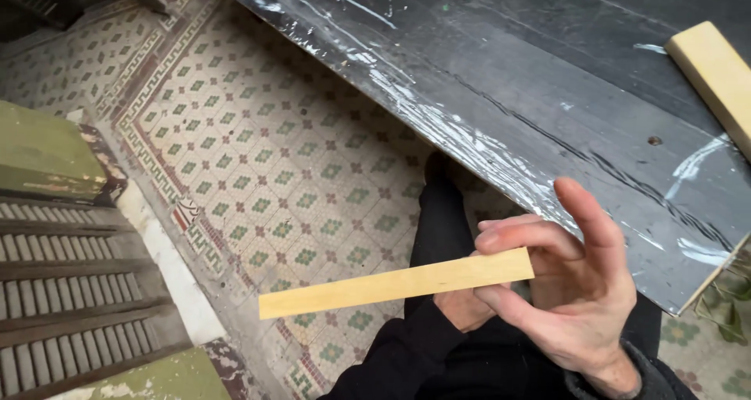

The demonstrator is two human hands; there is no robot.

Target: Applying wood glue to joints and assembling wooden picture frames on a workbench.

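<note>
My right hand (579,290) holds the right end of a thin pale wooden slat (391,284). Its fingers curl over and under the end, and one digit sticks up. The slat points left and slightly down over the floor. My left hand (461,308), in a black sleeve, sits just under the slat beside the right hand. It is mostly hidden, and its grip cannot be made out.
A long black board (547,95) wrapped in clear film slants across the upper right. A second pale wood piece (716,71) lies on it. Patterned mosaic floor tiles (258,157) lie below. Ribbed steps (70,290) and a green painted block (43,154) are at the left.
</note>
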